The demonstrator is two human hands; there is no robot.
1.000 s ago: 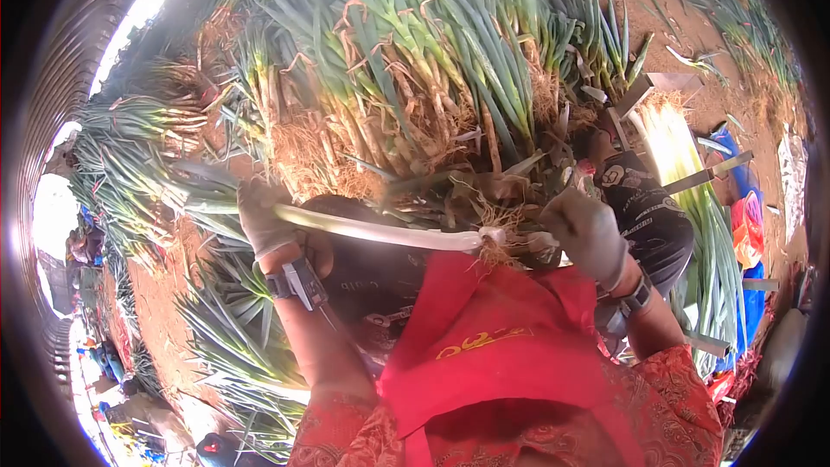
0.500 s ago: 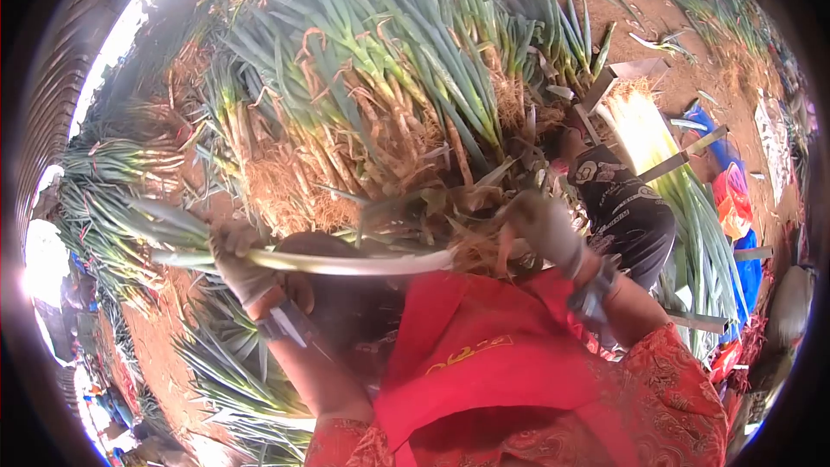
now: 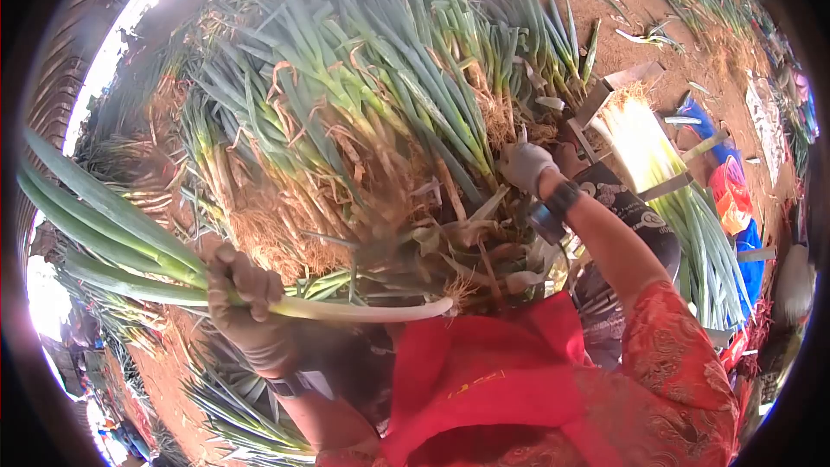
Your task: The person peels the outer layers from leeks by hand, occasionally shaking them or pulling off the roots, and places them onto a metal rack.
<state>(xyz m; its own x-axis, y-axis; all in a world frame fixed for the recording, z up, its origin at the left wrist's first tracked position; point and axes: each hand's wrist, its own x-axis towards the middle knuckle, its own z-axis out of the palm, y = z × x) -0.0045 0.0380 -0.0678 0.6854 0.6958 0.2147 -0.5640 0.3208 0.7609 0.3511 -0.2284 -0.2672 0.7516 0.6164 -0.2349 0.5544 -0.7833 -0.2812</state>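
Note:
My left hand (image 3: 245, 301), in a dirty work glove, is wrapped around a long green onion (image 3: 363, 310) where its white stem meets the leaves. The stem points right, ending in a tuft of roots above my red apron (image 3: 493, 380), and the leaves fan out to the upper left. My right hand (image 3: 527, 167), in a pale glove, is beside the roots of the big onion heap (image 3: 346, 95). Its fingers look curled; a thin pale tip shows above them, but I cannot make out what it is. Stripped dry leaves (image 3: 458, 246) lie between my hands.
At the right, a metal rack (image 3: 666, 188) holds a bundle of cleaned green onions (image 3: 705, 238). Blue and red plastic (image 3: 733, 190) lies beyond it. More onions (image 3: 246, 411) lie on the ground at lower left, and others at the far upper right.
My right hand has moved up and away from the onion's root end towards the heap. My left hand has come slightly lower, and the onion's leaves now reach further up and left.

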